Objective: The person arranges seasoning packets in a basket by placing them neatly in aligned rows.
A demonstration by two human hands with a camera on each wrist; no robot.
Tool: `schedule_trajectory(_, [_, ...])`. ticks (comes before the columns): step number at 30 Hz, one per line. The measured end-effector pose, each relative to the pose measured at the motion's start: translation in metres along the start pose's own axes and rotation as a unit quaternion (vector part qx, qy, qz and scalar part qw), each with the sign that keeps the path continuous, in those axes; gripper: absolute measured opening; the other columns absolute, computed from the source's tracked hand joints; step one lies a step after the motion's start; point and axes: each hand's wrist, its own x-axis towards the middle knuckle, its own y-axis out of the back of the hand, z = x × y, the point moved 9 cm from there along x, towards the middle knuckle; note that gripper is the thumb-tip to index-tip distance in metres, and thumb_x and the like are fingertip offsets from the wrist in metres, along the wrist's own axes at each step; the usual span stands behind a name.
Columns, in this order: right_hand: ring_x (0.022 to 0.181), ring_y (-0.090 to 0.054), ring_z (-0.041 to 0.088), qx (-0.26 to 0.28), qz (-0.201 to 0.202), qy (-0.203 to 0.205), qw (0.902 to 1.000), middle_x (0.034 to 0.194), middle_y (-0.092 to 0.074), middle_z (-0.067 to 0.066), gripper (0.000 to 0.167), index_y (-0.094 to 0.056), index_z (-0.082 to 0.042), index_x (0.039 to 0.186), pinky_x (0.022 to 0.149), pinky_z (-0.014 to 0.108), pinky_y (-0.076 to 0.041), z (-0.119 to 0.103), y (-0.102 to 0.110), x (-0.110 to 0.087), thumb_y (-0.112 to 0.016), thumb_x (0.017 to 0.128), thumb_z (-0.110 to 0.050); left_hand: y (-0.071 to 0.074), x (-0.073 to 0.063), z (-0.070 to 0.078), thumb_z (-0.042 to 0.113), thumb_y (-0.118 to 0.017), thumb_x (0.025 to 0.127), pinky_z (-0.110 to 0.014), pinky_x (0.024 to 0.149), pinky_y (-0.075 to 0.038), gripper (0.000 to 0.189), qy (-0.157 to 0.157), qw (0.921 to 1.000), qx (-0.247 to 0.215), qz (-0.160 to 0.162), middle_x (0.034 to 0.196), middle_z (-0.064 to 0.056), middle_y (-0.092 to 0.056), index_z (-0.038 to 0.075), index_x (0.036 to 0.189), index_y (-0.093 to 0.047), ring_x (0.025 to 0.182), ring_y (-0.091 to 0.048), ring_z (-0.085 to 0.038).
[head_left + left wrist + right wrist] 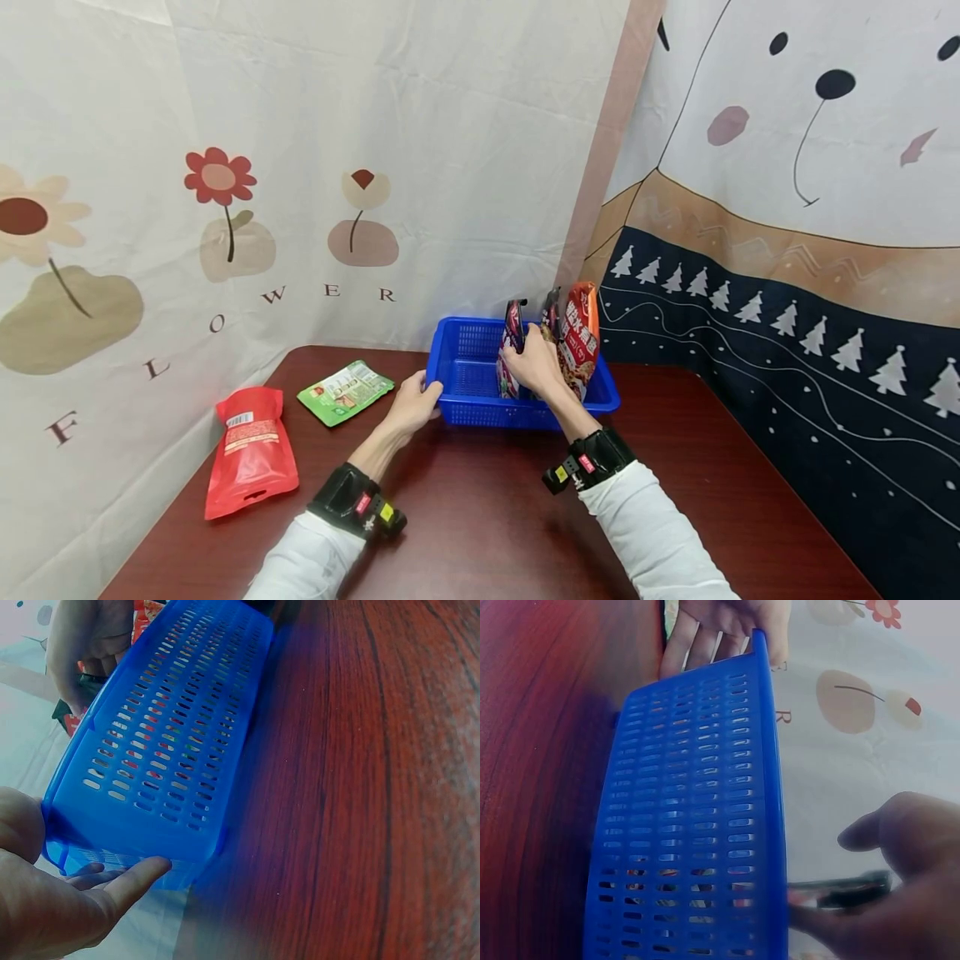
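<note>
Our left hand [412, 404] grips the near left corner of the blue basket [498, 414], thumb at the rim and fingers against the outer wall. Our right hand [534, 362] reaches down into the basket with thumb and fingers partly spread beside the purple packet [512, 333]; we cannot tell whether it has hold of it. Just beyond the right hand stands a dark packet [551, 315], and to its right a red-orange packet [579, 342], both upright in the basket. The floor between our hands, at the basket's left end, shows bare. Left of our left hand, a green pouch [346, 393] lies near on the counter [465, 517], a red pouch [252, 454] farther out. We judge the filling partly done: three in, two outside.
</note>
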Motion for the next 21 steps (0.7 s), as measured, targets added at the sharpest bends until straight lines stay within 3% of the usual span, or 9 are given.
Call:
schedule_trajectory(4, [0.148, -0.060, 0.054, 0.010, -0.002, 0.003, 0.9999, 0.163, -0.056, 0.039, 0.082, -0.030, 0.004, 0.174, 0.117, 0.065, -0.056, -0.005, 0.002, -0.005, -0.062, 0.106, -0.028, 0.000, -0.001, 0.001, 0.013, -0.046, 0.113, -0.063, 0.114, -0.060, 0.053, 0.001, 1.0000, -0.001, 0.000, 0.153, -0.040, -0.063, -0.012, 0.160, -0.049, 0.136, -0.072, -0.047])
schedule_trajectory(10, [0.127, -0.073, 0.049, -0.001, 0.008, 0.009, 0.9999, 0.157, -0.062, 0.037, 0.092, -0.024, -0.004, 0.178, 0.094, 0.059, -0.061, 0.006, -0.003, 0.003, -0.066, 0.105, -0.040, -0.001, -0.002, 0.000, 0.012, -0.047, 0.112, -0.064, 0.115, -0.059, 0.053, 0.001, 1.0000, -0.007, -0.003, 0.153, -0.040, -0.063, -0.012, 0.160, -0.048, 0.137, -0.072, -0.049])
schedule_trajectory(13, [0.140, -0.067, 0.050, 0.029, -0.001, 0.008, 0.9996, 0.169, -0.051, 0.034, 0.100, -0.015, -0.009, 0.181, 0.107, 0.063, -0.060, -0.003, 0.002, -0.005, -0.070, 0.105, -0.045, -0.001, -0.002, 0.000, 0.012, -0.047, 0.112, -0.064, 0.115, -0.059, 0.054, 0.002, 1.0000, -0.008, -0.003, 0.154, -0.040, -0.062, -0.012, 0.160, -0.048, 0.138, -0.071, -0.050])
schedule_trajectory(16, [0.160, -0.049, 0.051, 0.050, -0.001, 0.019, 0.9986, 0.181, -0.036, 0.030, 0.104, -0.008, -0.013, 0.182, 0.127, 0.067, -0.048, -0.013, 0.007, -0.011, -0.070, 0.106, -0.048, -0.001, -0.002, 0.000, 0.013, -0.047, 0.113, -0.064, 0.115, -0.058, 0.054, 0.004, 1.0000, -0.004, -0.003, 0.154, -0.039, -0.063, -0.011, 0.161, -0.048, 0.138, -0.071, -0.050])
schedule_trajectory(21, [0.171, -0.034, 0.045, 0.068, 0.019, 0.045, 0.9965, 0.188, -0.025, 0.021, 0.104, -0.007, -0.021, 0.183, 0.135, 0.068, -0.037, -0.022, 0.014, -0.015, -0.067, 0.106, -0.058, -0.001, -0.002, 0.001, 0.014, -0.047, 0.113, -0.064, 0.114, -0.059, 0.053, 0.001, 1.0000, 0.002, -0.002, 0.153, -0.039, -0.064, -0.011, 0.160, -0.048, 0.137, -0.072, -0.048])
